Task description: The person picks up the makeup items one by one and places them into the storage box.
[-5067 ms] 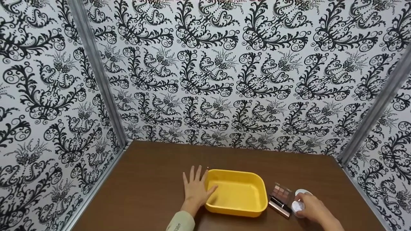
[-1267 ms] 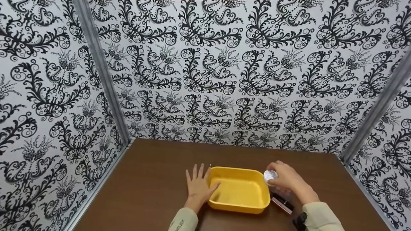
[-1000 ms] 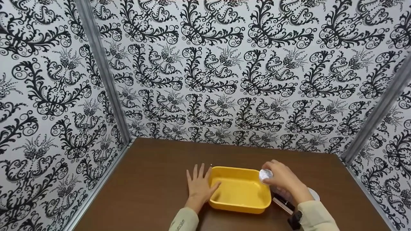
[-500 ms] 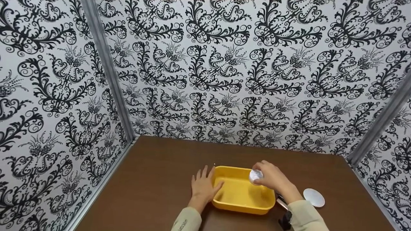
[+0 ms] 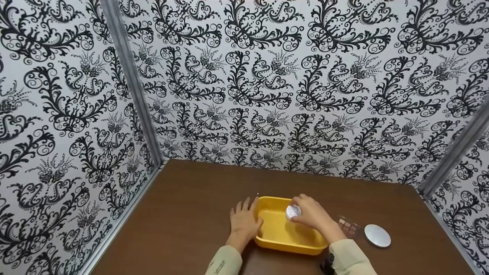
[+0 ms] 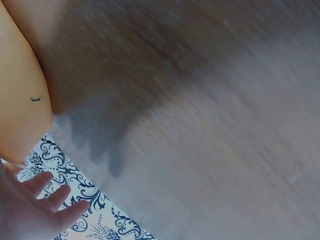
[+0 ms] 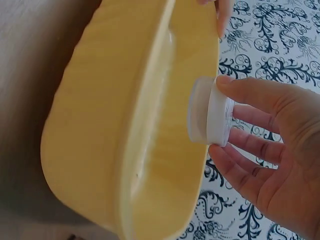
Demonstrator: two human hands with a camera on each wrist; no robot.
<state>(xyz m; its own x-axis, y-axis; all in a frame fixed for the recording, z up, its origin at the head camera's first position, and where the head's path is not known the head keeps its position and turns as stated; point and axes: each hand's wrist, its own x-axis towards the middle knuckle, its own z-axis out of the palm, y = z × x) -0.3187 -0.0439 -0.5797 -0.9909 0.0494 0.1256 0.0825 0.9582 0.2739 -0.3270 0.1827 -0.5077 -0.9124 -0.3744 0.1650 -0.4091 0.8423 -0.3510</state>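
A yellow plastic basin [image 5: 290, 247] stands on the brown table. My right hand [image 5: 313, 215] pinches a small round cosmetic jar [image 5: 293, 212] over the basin. In the right wrist view, the jar [image 7: 210, 111] lies on its side between the thumb and fingertips, with a white lid and a paler, translucent body. My left hand [image 5: 243, 223] has its fingers spread and rests at the basin's left rim. The left wrist view catches only part of that hand [image 6: 35, 207] and the basin's outer wall [image 6: 22, 90].
An eyeshadow palette [image 5: 348, 227] lies right of the basin, partly behind the right forearm. Farther right is a round silver-white disc [image 5: 377, 235]. The lipstick-like tubes seen earlier are hidden by the right arm. Patterned walls [image 5: 267, 95] enclose the table [image 5: 191, 214] at the back and sides.
The right hand has picked the jar up from beside the palette and carried it left over the basin's rim to above its inside. The left hand stays at the left rim.
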